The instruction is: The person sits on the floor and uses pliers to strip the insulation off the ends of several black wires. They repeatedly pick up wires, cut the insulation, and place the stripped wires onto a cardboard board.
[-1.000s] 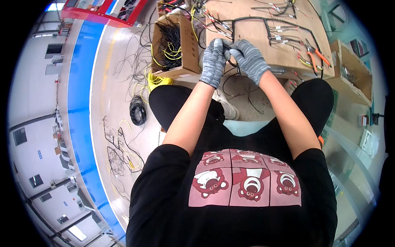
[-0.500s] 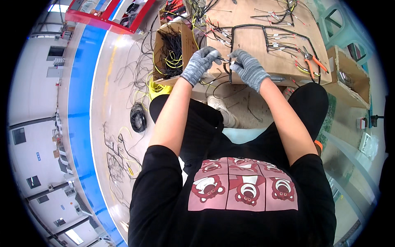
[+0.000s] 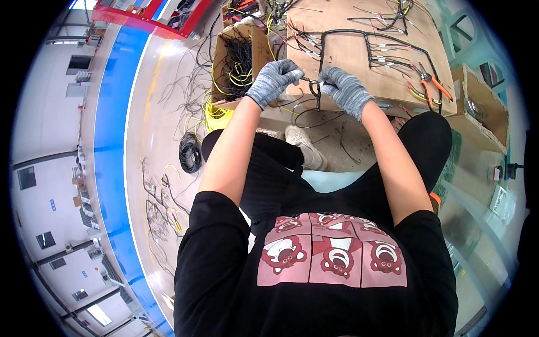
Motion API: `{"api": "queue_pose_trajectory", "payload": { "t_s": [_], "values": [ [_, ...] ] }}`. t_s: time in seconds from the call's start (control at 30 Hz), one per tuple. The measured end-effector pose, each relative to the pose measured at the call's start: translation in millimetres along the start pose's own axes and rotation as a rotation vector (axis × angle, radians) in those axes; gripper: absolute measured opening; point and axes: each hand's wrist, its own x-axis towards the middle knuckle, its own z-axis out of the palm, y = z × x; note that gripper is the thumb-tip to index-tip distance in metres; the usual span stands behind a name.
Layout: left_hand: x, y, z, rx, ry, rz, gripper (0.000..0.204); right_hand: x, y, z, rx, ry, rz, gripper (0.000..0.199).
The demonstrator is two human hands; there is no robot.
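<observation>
In the frame's upper centre, we see a thin black cable (image 3: pixel 310 80) stretched sideways, dipping slightly rightward, pinched between the closed fingers of our grey-knit-gloved left hand (image 3: pixel 273 84) and our grey-knit-gloved right hand (image 3: pixel 346 91), both equally near.

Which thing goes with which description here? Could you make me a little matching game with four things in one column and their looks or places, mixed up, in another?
Things
1. Pliers
2. Gloves
3. Harness
4. Coil

Descriptions
A. Black, lying on the floor
B. Branching across the wooden board
C. Grey, worn on both hands
D. Orange-handled

Right pairs: 1-D, 2-C, 3-B, 4-A
</observation>
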Motion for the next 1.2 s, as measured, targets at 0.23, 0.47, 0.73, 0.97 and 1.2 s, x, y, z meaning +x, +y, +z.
{"api": "queue_pose_trajectory", "payload": {
  "t_s": [0.23,0.47,0.73,0.97,1.2],
  "values": [
    [2.7,24.8,12.3,0.361,-0.181,0.168,0.03,-1.9,-9.9,5.8,-0.052,0.037,-0.015,0.024],
    [3.1,2.2,-0.5,0.502,-0.067,0.22,0.025,-11.7,25.3,-13.0,0.01,0.032,0.087,0.018],
    [-7.3,3.7,10.0,0.528,-0.096,0.412,0.018,-22.7,-8.7,13.4,0.742,-0.095,0.802,0.025],
    [-26.4,2.6,12.9,0.847,0.007,0.395,0.017,-11.6,7.4,57.4,1.211,-0.124,0.768,0.014],
    [-35.6,-9.3,28.9,1.104,0.252,0.53,0.011,-11.1,0.3,61.8,1.051,-0.071,0.675,0.015]
  ]
}}
